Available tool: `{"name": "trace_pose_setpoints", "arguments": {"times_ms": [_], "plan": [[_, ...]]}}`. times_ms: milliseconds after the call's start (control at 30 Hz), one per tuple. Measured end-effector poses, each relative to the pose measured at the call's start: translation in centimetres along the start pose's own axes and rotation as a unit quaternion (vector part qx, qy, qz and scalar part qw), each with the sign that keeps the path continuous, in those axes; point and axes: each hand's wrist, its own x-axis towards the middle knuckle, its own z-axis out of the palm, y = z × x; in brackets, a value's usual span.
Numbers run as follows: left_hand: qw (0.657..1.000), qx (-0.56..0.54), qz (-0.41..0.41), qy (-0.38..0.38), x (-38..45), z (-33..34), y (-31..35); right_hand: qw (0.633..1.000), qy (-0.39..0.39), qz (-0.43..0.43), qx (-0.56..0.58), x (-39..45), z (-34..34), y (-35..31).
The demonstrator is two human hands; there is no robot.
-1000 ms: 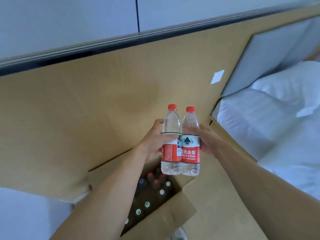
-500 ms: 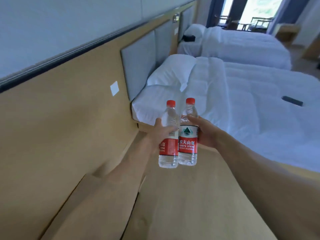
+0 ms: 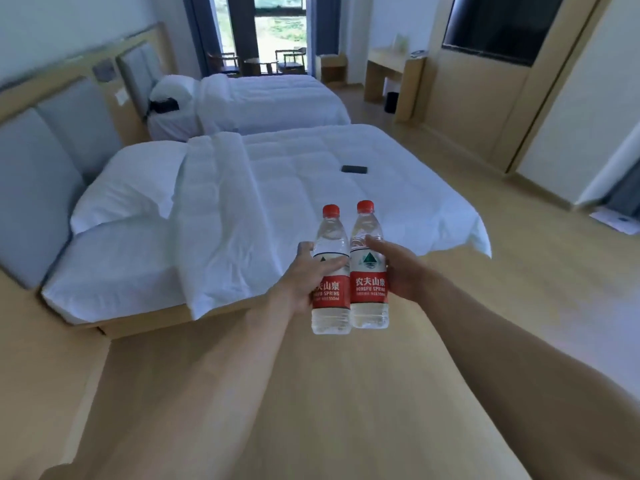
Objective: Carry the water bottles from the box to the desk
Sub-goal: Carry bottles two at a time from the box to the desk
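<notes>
We hold two water bottles out in front of us, upright and side by side, their labels touching. Our left hand (image 3: 304,282) wraps the left bottle (image 3: 330,271) around its red label, fingers curled across the front and thumb up along its far side. Our right hand (image 3: 398,271) grips the right bottle (image 3: 369,268) from its outer side, the thumb lying across the clear shoulder just above the label. Both bottles carry red caps and look full of clear water.

We take the near bed (image 3: 311,181) as our landmark. The bottles hang in the air in front of its foot corner, above the wooden floor (image 3: 346,393), clear of the bedding. A dark flat object (image 3: 354,169) lies on the quilt, beyond the bottles; we cannot tell what it is. A white pillow (image 3: 128,185) sits at the head of the bed, to the left of the bottles, against a grey padded headboard (image 3: 38,195). Behind the near bed stands a second bed (image 3: 270,102), also made up in white, with something dark on its pillow end.

Well beyond the near bed and to its right, against the far wall, stands a light wooden table (image 3: 394,77) with small items on top that are too blurred to name. A dark screen (image 3: 498,26) hangs on the wall to the right of the table. The box does not show in this view.
</notes>
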Motion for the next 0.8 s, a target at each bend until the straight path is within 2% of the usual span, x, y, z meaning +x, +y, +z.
{"name": "trace_pose_setpoints", "arguments": {"times_ms": [200, 300, 500, 667, 800], "plan": [[0.996, 0.015, -0.017, -0.092, 5.7, 15.0, -1.3, 0.997, 0.052, -0.043, 0.044, -5.7, -13.3, -3.9], [0.987, 0.008, -0.034, -0.157, 7.7, 21.7, -1.8, 0.99, 0.113, -0.065, 0.061, -8.9, -19.0, -5.6], [0.942, 0.076, -0.039, -0.326, 11.9, 32.7, -2.9, 0.963, 0.243, -0.108, 0.039, -15.0, -28.9, -8.0], [0.932, 0.149, -0.028, -0.33, 17.4, 40.3, -4.1, 0.94, 0.309, -0.139, 0.045, -17.3, -36.1, -9.7], [0.922, 0.169, -0.012, -0.349, 22.9, 46.3, -4.3, 0.932, 0.325, -0.154, 0.057, -16.3, -41.7, -11.9]]}}
